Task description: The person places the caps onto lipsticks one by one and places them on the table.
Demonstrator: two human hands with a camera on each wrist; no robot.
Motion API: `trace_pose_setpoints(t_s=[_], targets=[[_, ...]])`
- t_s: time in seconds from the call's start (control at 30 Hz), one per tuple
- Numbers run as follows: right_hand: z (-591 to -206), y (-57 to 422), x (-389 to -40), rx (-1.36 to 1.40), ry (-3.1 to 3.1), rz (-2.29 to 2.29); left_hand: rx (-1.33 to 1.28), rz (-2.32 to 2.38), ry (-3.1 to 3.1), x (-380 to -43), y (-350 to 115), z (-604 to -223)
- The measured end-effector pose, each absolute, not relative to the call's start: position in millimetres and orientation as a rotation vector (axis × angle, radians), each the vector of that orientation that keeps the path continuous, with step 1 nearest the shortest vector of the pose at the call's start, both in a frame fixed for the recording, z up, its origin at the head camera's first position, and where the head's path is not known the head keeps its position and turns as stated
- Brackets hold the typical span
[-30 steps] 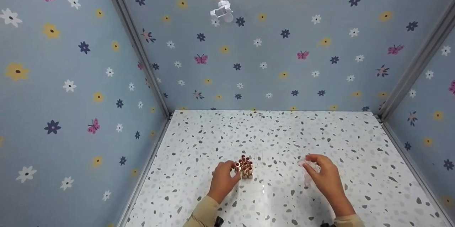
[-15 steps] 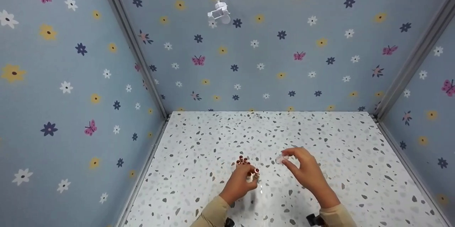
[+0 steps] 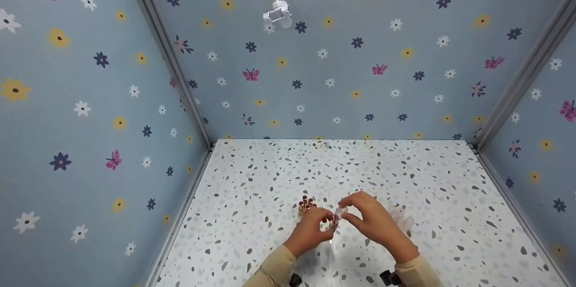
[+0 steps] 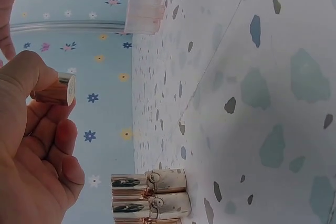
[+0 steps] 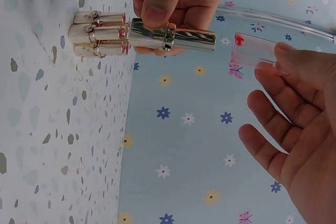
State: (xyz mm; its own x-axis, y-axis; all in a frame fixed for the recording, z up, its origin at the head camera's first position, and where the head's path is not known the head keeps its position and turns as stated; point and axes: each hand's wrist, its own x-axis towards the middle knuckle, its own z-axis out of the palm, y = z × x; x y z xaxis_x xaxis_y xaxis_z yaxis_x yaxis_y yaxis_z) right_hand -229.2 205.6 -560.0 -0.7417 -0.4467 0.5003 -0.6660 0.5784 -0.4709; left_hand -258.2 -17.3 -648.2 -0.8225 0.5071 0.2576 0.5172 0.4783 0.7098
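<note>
Between thumb and fingers my left hand (image 3: 310, 229) grips a shiny gold lipstick tube (image 5: 191, 39), which has a small ring band round its middle. My right hand (image 3: 371, 220) pinches a clear, pinkish lipstick cap (image 5: 254, 51) with a red spot near its open end. In the right wrist view a small gap separates the cap from the tube's end, and the two point towards each other. Past my left hand stands a cluster of gold lipstick tubes (image 3: 306, 204) with red tops, partly hidden by that hand.
Several clear caps (image 3: 399, 216) stand on the speckled white table (image 3: 270, 170) beside my right forearm, partly covered by it. Flower-patterned panels (image 3: 324, 53) enclose the table at the back and sides. A white bracket (image 3: 278, 15) hangs at the back panel.
My left hand has taken a lipstick tube from the cluster and moved right with it. My right hand has carried the clear cap left, and the two hands now nearly meet.
</note>
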Motion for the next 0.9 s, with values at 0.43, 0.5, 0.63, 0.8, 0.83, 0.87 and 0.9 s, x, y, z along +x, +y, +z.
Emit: trace_pose_setpoints(t_s=[0.43,0.5,0.63,0.8,0.83,0.87,0.9], targets=[[-581.7,199.9,-232.1,0.891,-2.598,0.905,-0.985,-1.275,-2.611,-256.8,-12.2,-649.3],[-583.8,200.1,-232.5,0.878,-2.605,0.917,-0.986,-1.271,-2.603,-256.2,-10.7,-649.2],[-587.4,200.8,-233.7,0.850,-2.601,0.945,-0.976,-1.250,-2.600,-254.5,-8.2,-649.2],[-591.4,201.2,-235.2,0.834,-2.601,0.962,-0.964,-1.212,-2.570,-252.9,-6.3,-649.7],[-592.2,201.2,-235.5,0.832,-2.598,0.961,-0.962,-1.207,-2.565,-252.6,-6.0,-650.0],[-592.8,201.1,-235.6,0.826,-2.599,0.965,-0.961,-1.206,-2.561,-252.3,-5.8,-650.3],[-593.2,200.9,-235.6,0.823,-2.597,0.964,-0.961,-1.206,-2.559,-252.1,-5.6,-650.5]])
